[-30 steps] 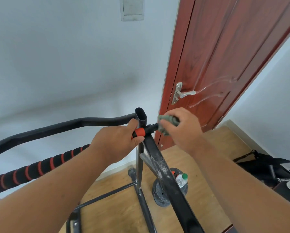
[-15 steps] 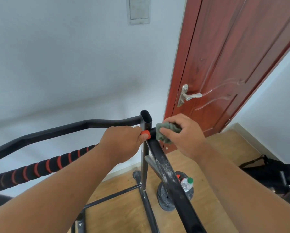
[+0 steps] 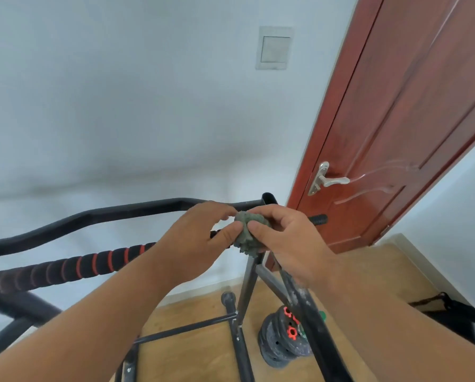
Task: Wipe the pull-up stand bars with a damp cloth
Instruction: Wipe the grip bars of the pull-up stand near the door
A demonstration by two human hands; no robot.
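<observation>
Both hands meet at frame centre w/ the cloth (image 3: 248,232) bunched btwn them, held clear of the metal, just in front of the upright post (image 3: 269,201). Left hand (image 3: 203,238): thumb and forefinger pinch the wad's left edge. Right hand (image 3: 288,241): thumb and fingers curl round its right side. Looks like a re-fold or re-bunch, not a wiping stroke.

At 5 o'clock, the slanted brace (image 3: 304,299) carries whitish dust and speckles, so that bar seems not yet done. At 9 o'clock, the foam grip bar (image 3: 93,263), black w/ red rings; can't tell if wiped. Beyond, at 10 o'clock, the bent top bar (image 3: 107,216) looks dark and even, poss. clean. Short stub (image 3: 317,219) at 3 o'clock of the hands shows no dust.

Est.: partway; brace and lower frame (image 3: 186,328) prob. left.
</observation>
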